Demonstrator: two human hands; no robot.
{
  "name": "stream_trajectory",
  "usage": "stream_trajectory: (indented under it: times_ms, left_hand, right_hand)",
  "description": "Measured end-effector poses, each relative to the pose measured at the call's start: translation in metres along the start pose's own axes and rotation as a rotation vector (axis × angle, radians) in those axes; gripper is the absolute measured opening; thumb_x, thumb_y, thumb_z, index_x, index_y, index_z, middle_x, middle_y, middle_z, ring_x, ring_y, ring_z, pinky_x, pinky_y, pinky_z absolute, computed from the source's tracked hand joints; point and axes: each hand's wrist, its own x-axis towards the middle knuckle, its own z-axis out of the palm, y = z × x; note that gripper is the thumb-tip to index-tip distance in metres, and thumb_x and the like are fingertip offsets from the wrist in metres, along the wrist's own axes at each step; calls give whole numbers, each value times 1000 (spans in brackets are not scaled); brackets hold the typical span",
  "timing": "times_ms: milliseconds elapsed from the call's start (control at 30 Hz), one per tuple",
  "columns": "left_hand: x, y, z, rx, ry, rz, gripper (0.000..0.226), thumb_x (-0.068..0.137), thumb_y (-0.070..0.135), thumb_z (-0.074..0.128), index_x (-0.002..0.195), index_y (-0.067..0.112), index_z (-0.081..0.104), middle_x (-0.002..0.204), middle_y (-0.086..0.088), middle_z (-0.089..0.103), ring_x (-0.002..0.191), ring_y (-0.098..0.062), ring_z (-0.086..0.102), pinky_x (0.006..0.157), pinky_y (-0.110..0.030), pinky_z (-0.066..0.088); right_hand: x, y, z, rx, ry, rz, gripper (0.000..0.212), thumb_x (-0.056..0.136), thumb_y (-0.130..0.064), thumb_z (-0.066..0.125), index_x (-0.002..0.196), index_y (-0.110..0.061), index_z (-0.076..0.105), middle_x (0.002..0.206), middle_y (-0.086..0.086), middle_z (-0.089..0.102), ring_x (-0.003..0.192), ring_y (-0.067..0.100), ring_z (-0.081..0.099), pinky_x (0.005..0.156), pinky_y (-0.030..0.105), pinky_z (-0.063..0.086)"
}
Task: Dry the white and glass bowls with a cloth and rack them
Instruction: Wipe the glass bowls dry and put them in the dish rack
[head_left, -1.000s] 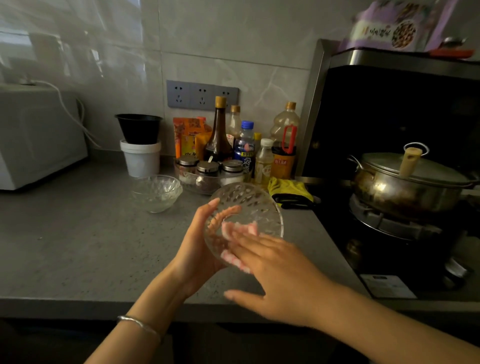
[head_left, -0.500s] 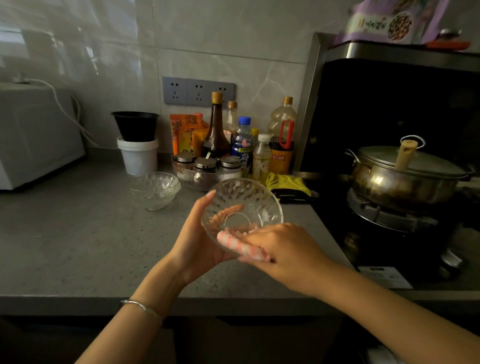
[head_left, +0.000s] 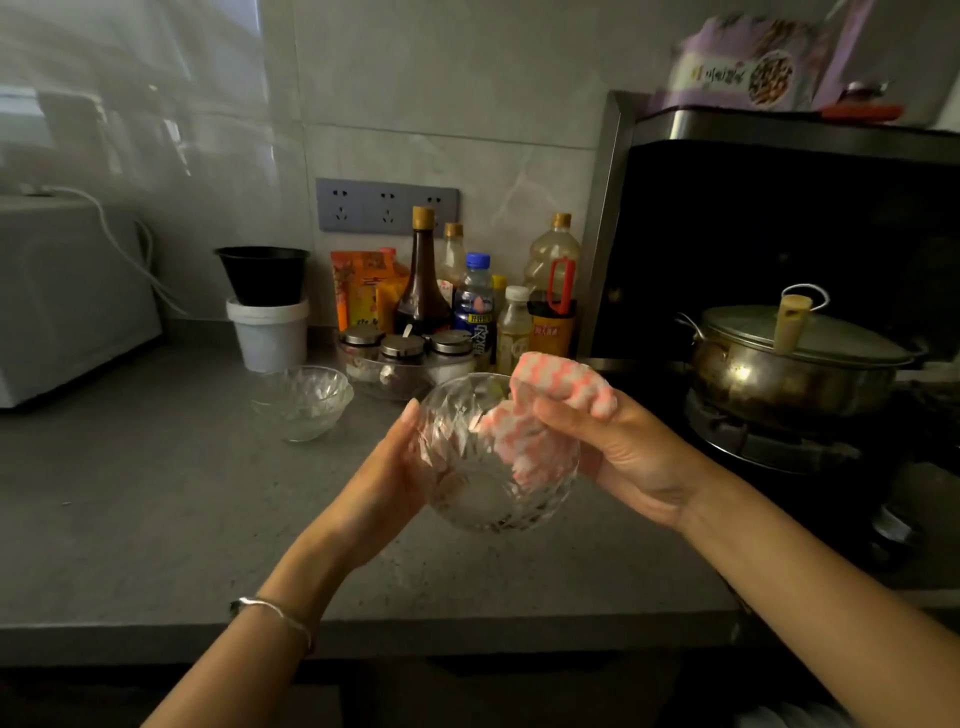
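A cut-glass bowl (head_left: 483, 493) is held above the grey counter, mouth tilted up. My left hand (head_left: 387, 483) cups its left side and underside. My right hand (head_left: 623, 457) grips a pink-and-white cloth (head_left: 561, 389) at the bowl's right rim; part of the cloth hangs inside the bowl. A second glass bowl (head_left: 301, 402) stands upright on the counter to the left, apart from both hands. No white bowl or rack is in view.
Bottles and seasoning jars (head_left: 405, 353) crowd the back wall. A white tub (head_left: 267, 335) carries a black bowl (head_left: 262, 273). A white appliance (head_left: 67, 301) sits far left. A lidded steel pot (head_left: 789, 364) rests on the stove at right.
My right hand turned palm up and shifted from the bowl's front to its right rim, lifting the cloth above the edge. The bowl tipped from facing me to mouth up.
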Motion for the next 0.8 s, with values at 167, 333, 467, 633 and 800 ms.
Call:
stream_trajectory:
  times_ms: [167,333,467,633,800]
  left_hand:
    - [-5,11,11,-170,141,134,47,88,48,35,96,24,75,99,1,75,89,-9,71,65,-18,55]
    - [-6,10,20,-176,331,167,50,87,56,47,99,12,68,107,-6,71,96,-20,67,72,-25,51]
    - [-3,6,36,-127,441,121,51,89,58,47,94,13,70,104,-13,71,98,-29,65,88,-40,47]
    - [-3,7,48,-199,617,72,50,96,46,47,86,0,63,72,-21,59,68,-27,55,65,-31,43]
    - [0,10,41,-410,694,18,43,96,45,48,85,7,66,56,-2,69,51,-12,67,58,-29,49]
  right_hand:
    - [8,7,-1,-213,281,-64,28,74,-35,64,97,-18,70,94,-2,74,93,13,67,81,28,51]
    - [-2,2,21,-448,35,-437,42,94,-45,32,128,-29,52,134,-16,54,122,-7,48,99,10,37]
    - [13,27,26,-1018,105,-723,42,100,-34,37,139,-20,47,148,-8,41,140,4,29,116,38,26]
    - [26,35,21,-1139,273,-714,47,100,-48,28,144,-33,36,155,-8,28,144,9,22,114,45,28]
    - [3,81,41,-1395,295,-755,51,103,-37,21,152,-22,20,160,1,12,148,22,8,119,46,7]
